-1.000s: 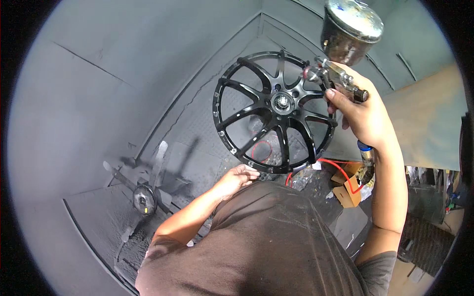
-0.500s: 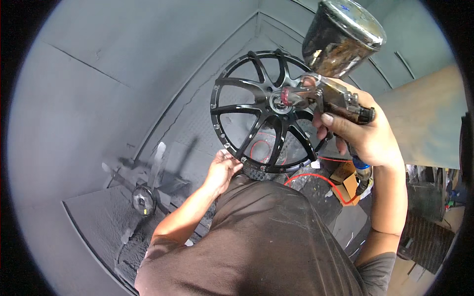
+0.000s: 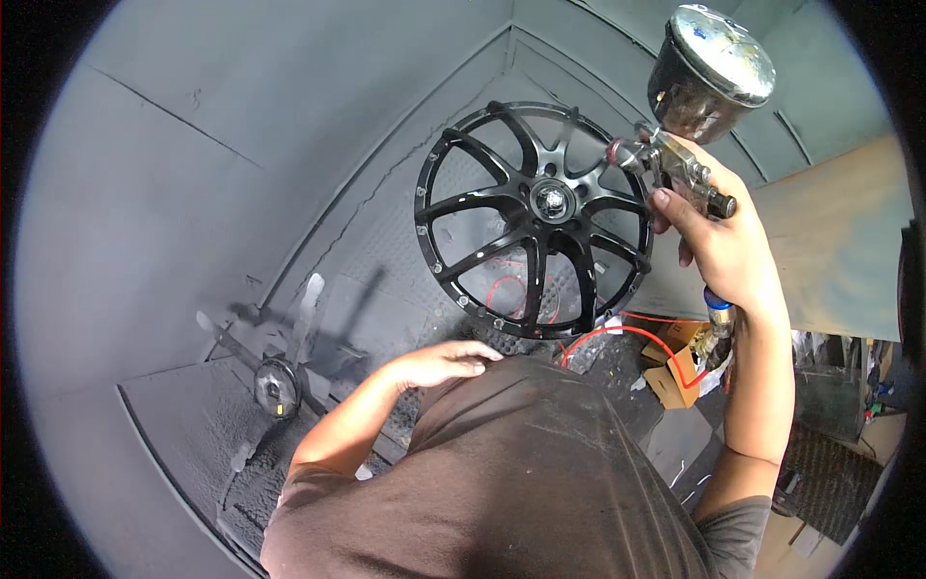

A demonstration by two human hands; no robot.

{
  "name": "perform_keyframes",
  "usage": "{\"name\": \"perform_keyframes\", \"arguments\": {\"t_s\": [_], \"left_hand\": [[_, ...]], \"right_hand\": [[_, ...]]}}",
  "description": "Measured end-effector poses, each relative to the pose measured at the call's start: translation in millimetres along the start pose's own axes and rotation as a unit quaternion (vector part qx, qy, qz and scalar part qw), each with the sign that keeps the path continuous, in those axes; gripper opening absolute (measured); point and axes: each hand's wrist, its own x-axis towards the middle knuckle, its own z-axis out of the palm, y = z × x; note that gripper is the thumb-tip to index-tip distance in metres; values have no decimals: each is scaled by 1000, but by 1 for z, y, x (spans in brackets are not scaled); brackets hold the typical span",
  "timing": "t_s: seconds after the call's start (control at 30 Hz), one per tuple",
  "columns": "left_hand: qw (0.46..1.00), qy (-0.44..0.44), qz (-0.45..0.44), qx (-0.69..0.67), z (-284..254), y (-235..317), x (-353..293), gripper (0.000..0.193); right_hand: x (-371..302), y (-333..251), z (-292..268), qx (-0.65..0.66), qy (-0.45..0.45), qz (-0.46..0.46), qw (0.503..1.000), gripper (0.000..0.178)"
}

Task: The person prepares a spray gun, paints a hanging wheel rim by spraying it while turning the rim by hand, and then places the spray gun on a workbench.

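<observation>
A glossy black multi-spoke wheel rim (image 3: 533,220) stands face-on in front of me in a grey spray booth. My right hand (image 3: 719,241) grips a metal spray gun (image 3: 675,164) with a round cup (image 3: 709,72) on top, its nozzle aimed at the rim's right side. My left hand (image 3: 439,364) rests flat against my brown shirt at chest level, just below the rim, holding nothing.
Grey booth walls (image 3: 241,145) surround the rim. A paint-coated stand with crossed arms (image 3: 275,372) sits low left. A red air hose (image 3: 627,338) runs behind the rim to the gun. Cardboard boxes (image 3: 675,372) and clutter lie at right.
My left hand has let go of the rim's lower edge and come back to my chest. The spray gun has shifted right and up, off the rim's hub.
</observation>
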Motion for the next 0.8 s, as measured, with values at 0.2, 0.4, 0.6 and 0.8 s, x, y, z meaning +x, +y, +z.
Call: {"name": "perform_keyframes", "arguments": {"t_s": [0.2, 0.4, 0.6, 0.8], "left_hand": [[887, 377, 104, -243, -26, 0, 6, 40], [861, 380, 152, -300, -21, 26, 4, 43], [866, 354, 131, -326, -10, 27, 6, 41], [865, 346, 113, -347, -9, 15, 14, 41]], "right_hand": [[-19, -26, 3, 119, -76, 29, 990, 51], [-11, -19, 9, 63, -61, -6, 996, 51], [-2, 0, -5, -17, 28, 2, 999, 52], [-10, -8, 7, 30, 8, 20, 999, 54]]}}
